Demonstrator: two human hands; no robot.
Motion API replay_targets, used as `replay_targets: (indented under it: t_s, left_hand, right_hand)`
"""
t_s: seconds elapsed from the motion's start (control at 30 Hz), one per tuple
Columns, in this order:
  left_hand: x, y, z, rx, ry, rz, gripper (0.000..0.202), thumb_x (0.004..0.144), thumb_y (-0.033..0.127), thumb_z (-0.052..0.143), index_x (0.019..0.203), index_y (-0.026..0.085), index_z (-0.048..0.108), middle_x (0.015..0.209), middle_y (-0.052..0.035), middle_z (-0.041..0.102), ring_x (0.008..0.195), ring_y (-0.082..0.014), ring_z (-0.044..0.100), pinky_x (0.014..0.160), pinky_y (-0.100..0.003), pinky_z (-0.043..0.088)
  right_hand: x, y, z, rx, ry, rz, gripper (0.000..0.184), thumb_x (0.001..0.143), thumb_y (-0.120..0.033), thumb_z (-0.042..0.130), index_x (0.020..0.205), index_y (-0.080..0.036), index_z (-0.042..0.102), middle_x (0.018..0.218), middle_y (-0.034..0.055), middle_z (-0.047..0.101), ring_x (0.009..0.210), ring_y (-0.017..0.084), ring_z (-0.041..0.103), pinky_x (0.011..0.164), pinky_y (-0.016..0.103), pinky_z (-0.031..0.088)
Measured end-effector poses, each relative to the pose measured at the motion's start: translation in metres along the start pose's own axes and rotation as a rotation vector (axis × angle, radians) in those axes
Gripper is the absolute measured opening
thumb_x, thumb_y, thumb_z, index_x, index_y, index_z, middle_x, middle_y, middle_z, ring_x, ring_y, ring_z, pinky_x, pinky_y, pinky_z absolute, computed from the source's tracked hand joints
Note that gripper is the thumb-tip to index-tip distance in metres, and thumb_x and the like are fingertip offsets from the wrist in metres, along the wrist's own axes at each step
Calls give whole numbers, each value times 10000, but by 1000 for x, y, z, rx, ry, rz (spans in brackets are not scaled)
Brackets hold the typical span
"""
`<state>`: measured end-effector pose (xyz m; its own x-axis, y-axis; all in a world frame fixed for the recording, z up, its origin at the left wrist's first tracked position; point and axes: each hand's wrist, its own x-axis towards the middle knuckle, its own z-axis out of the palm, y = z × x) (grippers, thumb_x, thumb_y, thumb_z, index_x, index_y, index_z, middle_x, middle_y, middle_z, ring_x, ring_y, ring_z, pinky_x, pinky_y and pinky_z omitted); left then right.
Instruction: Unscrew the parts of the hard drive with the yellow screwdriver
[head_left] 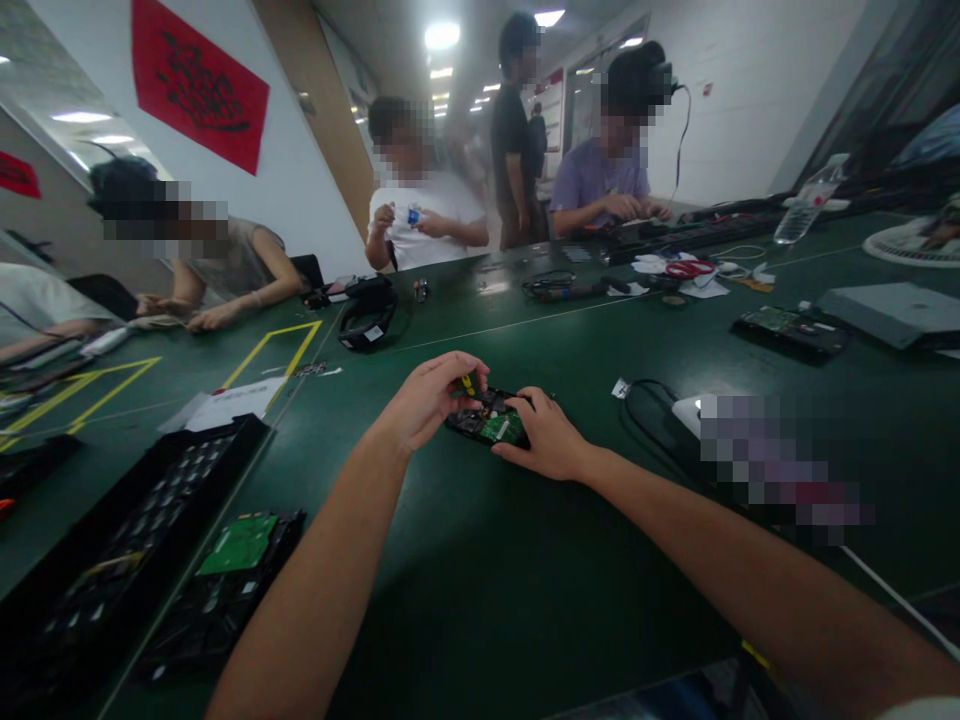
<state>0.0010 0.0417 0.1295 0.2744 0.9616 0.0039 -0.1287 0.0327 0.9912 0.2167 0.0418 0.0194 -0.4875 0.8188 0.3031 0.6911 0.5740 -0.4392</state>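
A black hard drive (499,428) with a green circuit board lies on the green table in front of me. My left hand (435,395) is closed in a pinch over its far left part, around a small yellow-and-black screwdriver (469,384). Most of that tool is hidden by the fingers, and its tip cannot be made out. From the right, my right hand (551,435) grips the drive's edge, the thumb at the near side and the fingers across the top.
At left stand a long black tray (247,432) and another hard drive (240,545). A third drive (787,332), a grey metal box (892,312) and a water bottle (810,205) are at right. A black cable (637,425) lies nearby. Several people sit across the table.
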Motion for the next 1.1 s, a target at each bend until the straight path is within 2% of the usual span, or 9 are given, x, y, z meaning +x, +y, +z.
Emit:
replay_targets:
  t_s: [0.13,0.27,0.53,0.77,0.87,1.1]
  left_hand:
    - [1,-4,4,-88,-28,-42,262,835,378,713,969,158,663,870,-96,708,850,-209,683,648,-292,580]
    - [4,-8,7,-136,10,-41,247,828,356,726,948,165,625,937,-114,727,917,-233,705,704,-326,602]
    - [5,-6,0,-35,139,40,242,815,373,699,859,136,716,921,-85,669,846,-178,632,657,-270,575]
    - [8,-9,2,-129,86,-16,260,818,362,681,967,150,658,801,-78,665,783,-204,669,562,-263,548]
    - [10,-11,2,-167,101,-16,255,804,354,698,949,159,620,820,-79,673,796,-211,681,571,-266,556]
    - [5,-5,0,71,197,90,227,776,376,733,861,171,687,988,-62,649,863,-171,608,541,-213,506]
  right_hand:
    - [0,0,0,-9,6,3,723,873,-655,664,1432,-226,501,1411,182,442,1257,375,508,1066,576,414]
    - [0,1,2,-12,15,-7,712,870,-659,672,1416,-230,514,1409,173,444,1246,369,518,1062,564,424]
    - [0,1,1,-5,6,18,709,864,-666,676,1412,-246,513,1421,165,433,1237,363,524,1041,568,443]
    - [0,-1,0,-21,9,10,718,863,-655,685,1406,-219,509,1413,175,435,1225,354,534,1056,553,434]
    - [1,-1,1,-23,9,3,713,867,-651,681,1403,-212,509,1409,176,435,1228,351,531,1059,544,430]
    - [1,1,2,-23,13,-2,705,870,-662,669,1393,-215,515,1402,174,437,1233,355,523,1065,539,421]
